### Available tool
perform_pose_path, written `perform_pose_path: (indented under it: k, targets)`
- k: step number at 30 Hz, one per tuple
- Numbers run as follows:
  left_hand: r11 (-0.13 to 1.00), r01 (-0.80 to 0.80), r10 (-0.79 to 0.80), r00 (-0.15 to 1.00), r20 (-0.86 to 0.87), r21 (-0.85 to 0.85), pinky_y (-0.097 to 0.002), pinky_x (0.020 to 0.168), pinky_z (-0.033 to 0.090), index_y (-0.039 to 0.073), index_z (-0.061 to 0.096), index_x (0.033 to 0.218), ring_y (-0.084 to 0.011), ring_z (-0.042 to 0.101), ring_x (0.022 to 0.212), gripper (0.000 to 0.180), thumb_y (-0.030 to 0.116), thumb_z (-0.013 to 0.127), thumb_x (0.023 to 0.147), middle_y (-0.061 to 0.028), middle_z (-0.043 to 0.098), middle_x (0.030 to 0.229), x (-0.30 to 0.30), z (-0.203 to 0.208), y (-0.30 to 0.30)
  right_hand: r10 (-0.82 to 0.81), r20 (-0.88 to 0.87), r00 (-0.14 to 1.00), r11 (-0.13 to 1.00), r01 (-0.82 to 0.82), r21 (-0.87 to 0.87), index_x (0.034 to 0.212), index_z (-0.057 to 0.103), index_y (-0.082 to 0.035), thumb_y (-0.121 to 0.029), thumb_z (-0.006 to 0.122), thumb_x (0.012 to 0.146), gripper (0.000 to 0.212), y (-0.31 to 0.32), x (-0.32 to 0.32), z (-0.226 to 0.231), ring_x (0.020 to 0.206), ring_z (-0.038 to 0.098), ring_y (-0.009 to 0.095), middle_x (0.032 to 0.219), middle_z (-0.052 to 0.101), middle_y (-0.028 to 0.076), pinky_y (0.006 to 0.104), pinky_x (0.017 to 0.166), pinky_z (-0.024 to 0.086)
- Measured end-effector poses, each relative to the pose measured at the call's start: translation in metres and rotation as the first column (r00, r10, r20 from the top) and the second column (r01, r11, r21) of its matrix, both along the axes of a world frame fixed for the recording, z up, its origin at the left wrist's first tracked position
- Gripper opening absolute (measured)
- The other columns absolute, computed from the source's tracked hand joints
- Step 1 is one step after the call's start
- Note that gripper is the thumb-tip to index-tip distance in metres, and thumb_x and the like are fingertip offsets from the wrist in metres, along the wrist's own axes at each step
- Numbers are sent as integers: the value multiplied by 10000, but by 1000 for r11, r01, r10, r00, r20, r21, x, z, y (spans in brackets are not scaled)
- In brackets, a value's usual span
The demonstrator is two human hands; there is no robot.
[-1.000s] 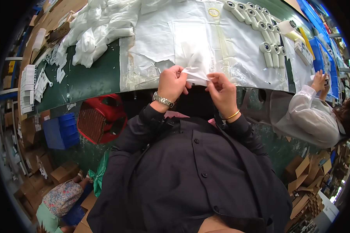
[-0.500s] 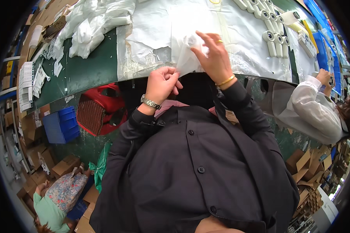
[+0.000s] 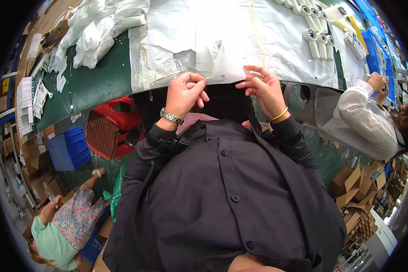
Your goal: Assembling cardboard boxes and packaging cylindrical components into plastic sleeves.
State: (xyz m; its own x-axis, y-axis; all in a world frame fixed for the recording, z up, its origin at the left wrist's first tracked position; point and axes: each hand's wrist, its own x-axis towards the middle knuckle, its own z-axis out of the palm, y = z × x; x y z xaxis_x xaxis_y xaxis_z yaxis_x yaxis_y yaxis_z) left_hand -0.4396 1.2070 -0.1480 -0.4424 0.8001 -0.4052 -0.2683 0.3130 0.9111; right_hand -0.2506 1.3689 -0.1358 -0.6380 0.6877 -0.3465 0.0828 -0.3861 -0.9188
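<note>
A thin, translucent white plastic bag (image 3: 229, 65) stretches between my two hands at the table's front edge. My left hand (image 3: 186, 93), with a metal watch at the wrist, pinches the bag's near left corner between thumb and forefinger. At the bag's right edge is my right hand (image 3: 267, 90), wearing a ring and a yellow bangle. Its fingers are curled around the film there, partly hiding the grip. Beyond the hands, a white sheet (image 3: 167, 27) covers the green table (image 3: 99, 81).
A heap of white bags (image 3: 97, 41) lies at the left. White round-headed handheld devices (image 3: 321, 43) stand in rows at the right, before blue bins (image 3: 372, 50). A co-worker in a white sleeve (image 3: 358, 109) sits right. Below the table are a red stool (image 3: 109, 127) and blue crate (image 3: 70, 147).
My right hand has come down and right, from above the bag to its near right edge. The bag is now spread flatter between both hands. The person in green at lower left has shifted.
</note>
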Motion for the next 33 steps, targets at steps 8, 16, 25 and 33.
perform_pose_path:
  k: [8, 16, 25, 33]
  targets:
    - [993, 83, -73, 990, 124, -80, -228, 403, 361, 11, 626, 1065, -108, 608, 466, 228, 203, 687, 959, -114, 701, 677, -8, 25, 10, 30, 218, 976, 965, -85, 248, 1223, 573, 22, -62, 673, 933, 318, -7, -10, -3, 762, 711, 127, 921, 726, 83, 202, 592, 495]
    - [979, 17, 197, 137, -971, 201, -298, 432, 387, 26, 634, 1083, -108, 549, 439, 299, 276, 718, 943, -61, 623, 569, -30, -3, 64, 119, 150, 981, 950, -157, 271, 1237, 551, 16, -90, 692, 954, 334, -12, 5, -10, 730, 686, 97, 903, 735, 64, 193, 588, 488]
    - [965, 153, -212, 934, -289, -215, -227, 427, 337, -3, 674, 873, -42, 518, 479, 320, 302, 721, 956, -10, 651, 650, 1, 15, 19, 98, 110, 989, 926, -132, 355, 1210, 568, 6, -74, 671, 960, 281, -11, 14, -17, 720, 641, 59, 859, 715, 28, 185, 605, 474]
    - [998, 64, -62, 988, -141, 6, -260, 575, 540, 22, 732, 893, -116, 682, 605, 119, 80, 645, 835, -51, 708, 690, -1, -8, -8, 88, 241, 967, 189, -253, 949, 1058, 735, -58, -24, 711, 865, 197, 16, -43, 44, 981, 644, 271, 1011, 688, 121, 368, 866, 495]
